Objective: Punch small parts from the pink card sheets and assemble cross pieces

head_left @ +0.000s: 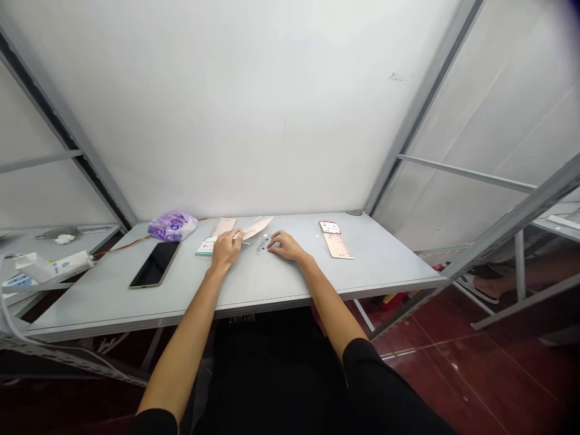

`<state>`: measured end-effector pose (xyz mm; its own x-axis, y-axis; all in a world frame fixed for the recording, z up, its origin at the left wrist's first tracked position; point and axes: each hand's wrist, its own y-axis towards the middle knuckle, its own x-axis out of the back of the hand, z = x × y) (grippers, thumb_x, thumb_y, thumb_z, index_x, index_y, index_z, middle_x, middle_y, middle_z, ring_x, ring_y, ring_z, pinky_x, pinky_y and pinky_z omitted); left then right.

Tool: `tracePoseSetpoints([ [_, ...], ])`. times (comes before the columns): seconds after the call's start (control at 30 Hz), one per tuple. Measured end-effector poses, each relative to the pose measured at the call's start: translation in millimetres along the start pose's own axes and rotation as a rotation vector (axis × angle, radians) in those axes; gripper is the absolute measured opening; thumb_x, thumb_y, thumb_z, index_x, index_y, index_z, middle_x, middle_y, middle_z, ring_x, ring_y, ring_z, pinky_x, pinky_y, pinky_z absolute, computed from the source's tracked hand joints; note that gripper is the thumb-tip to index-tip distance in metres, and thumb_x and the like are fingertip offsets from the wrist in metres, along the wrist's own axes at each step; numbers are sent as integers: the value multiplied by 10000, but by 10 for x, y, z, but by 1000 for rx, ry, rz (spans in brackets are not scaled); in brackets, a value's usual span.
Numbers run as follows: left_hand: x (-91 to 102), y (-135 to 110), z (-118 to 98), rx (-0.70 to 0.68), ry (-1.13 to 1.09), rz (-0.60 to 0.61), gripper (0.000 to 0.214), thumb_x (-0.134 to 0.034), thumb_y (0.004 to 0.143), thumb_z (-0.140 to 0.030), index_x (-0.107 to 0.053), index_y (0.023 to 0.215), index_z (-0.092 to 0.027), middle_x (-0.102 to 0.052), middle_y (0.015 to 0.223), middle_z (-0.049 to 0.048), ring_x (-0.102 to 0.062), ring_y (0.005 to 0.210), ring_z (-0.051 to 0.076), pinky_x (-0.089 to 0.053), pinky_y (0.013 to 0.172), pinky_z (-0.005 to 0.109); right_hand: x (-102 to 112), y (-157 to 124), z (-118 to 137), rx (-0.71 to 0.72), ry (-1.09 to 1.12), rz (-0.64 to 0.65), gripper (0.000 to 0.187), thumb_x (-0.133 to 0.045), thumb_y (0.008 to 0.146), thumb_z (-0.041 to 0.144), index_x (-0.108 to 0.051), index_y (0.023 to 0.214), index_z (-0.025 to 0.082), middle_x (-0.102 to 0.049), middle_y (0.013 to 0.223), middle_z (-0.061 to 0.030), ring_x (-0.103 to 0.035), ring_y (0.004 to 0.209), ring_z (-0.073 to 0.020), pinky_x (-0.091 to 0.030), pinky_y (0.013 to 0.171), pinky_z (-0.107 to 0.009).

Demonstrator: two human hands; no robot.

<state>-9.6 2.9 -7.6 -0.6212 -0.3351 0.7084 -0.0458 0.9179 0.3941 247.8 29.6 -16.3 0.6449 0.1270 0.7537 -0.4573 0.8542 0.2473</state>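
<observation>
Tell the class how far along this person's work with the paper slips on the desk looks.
Apparently done: the peach tag with the red top lies apart on the right. In hand: the left hand is over a white-and-green card; the right hand is at a small printed strip. Left: a peach slip lies beyond them.

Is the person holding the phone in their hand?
No, the smartphone lies flat on the table, apart from the left hand.

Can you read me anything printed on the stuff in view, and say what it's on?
"BRYANT" on the black top, just below the table's near edge.
Purple packet: printing too small to read.
Red-topped pink card: too small to read.
Printed slip: too small to read.
White power strip: markings too blurred to read.
</observation>
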Motion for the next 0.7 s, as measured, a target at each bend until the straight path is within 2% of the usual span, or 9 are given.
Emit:
tracePoseSetpoints([
  [0.1,-6,4,11,-3,1,-6,506,-390,998,-495,-712,1275,-219,-709,1303,90,-603,1229,295,-429,1089,415,-51,17,-17,40,-54,-24,57,-734,908,235,-776,947,227,-602,1181,-51,-626,1017,-168,-489,943,-307],
  [0.3,-16,15,43,-5,-2,-16,493,-403,996,-501,-721,1259,-232,-713,1296,82,-618,1205,300,-430,1082,413,-93,-18,35,21,-194,-34,137,-609,1006,301,-718,1065,242,-593,1252,-50,-623,916,-152,-495,804,-280],
  [0.43,-19,13,44,-5,0,-20,500,-394,1000,-497,-721,1258,-220,-714,1290,89,-615,1209,301,-429,1083,420,-57,-22,40,-9,-191,-52,193,-721,938,356,-737,1103,258,-582,1265,-51,-632,962,-164,-499,827,-285],
  [0.53,-25,14,44,-4,-3,-17,497,-401,997,-495,-723,1258,-221,-716,1286,88,-615,1211,298,-431,1082,413,-48,-8,34,-36,-190,-42,125,-725,938,333,-763,1026,254,-585,1240,-48,-633,1002,-171,-495,833,-281],
  [0.7,-37,24,59,-9,-11,-23,489,-404,1000,-501,-722,1257,-232,-720,1279,76,-622,1195,288,-431,1084,405,-88,-11,57,-7,-266,-37,135,-612,1010,294,-723,1070,247,-571,1267,-55,-621,864,-135,-479,730,-259],
])
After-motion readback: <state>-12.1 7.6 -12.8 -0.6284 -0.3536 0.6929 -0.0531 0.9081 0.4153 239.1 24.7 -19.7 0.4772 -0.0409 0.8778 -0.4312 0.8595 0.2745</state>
